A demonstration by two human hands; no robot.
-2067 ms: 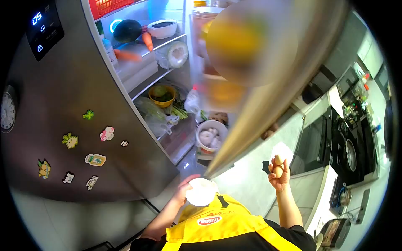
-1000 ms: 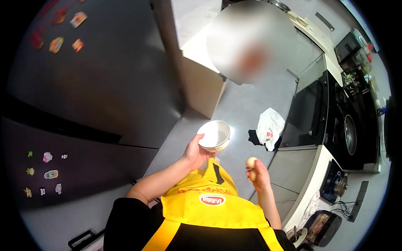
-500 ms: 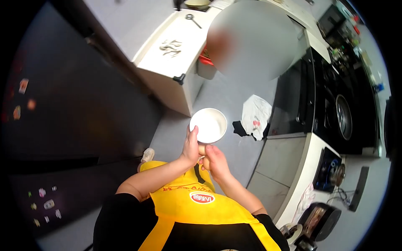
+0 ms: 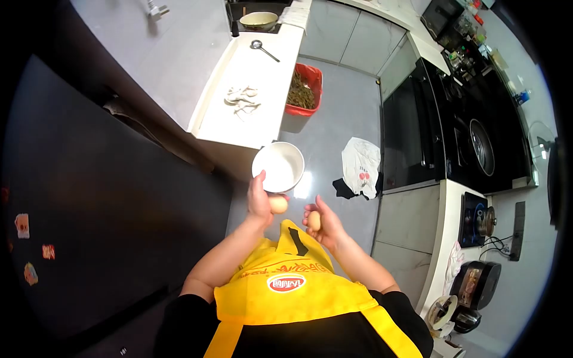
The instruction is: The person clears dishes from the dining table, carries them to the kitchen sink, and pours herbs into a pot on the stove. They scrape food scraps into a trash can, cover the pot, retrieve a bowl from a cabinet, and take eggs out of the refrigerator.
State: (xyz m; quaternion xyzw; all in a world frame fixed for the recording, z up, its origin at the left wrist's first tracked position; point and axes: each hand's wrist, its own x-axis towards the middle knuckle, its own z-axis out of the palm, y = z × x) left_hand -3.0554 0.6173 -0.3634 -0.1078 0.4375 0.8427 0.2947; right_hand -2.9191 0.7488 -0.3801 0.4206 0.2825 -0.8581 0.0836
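My left hand (image 4: pixel 258 201) is closed, its thumb at the rim of a round white bowl (image 4: pixel 279 167) and an egg (image 4: pixel 278 205) held below it. The bowl's inside looks plain white. Apart from it on the right, my right hand (image 4: pixel 329 225) has its fingers curled around a second egg (image 4: pixel 314 221). Both eggs are light brown and look whole. Both hands are in front of the yellow apron (image 4: pixel 280 286) that I wear.
Ahead left, a white counter (image 4: pixel 218 122) bears a ladle (image 4: pixel 262 49) and pale strips (image 4: pixel 243 99). A red-lined bin (image 4: pixel 310 107) stands beside it. A white bag (image 4: pixel 360 161) lies on the floor. On the right are a stove pan (image 4: pixel 481 147) and a dark fridge-like panel (image 4: pixel 107 209) is left.
My hands, close together before around the eggs, have moved apart, with an egg in each. The large blurred grey shape ahead is gone, and the bin shows fully.
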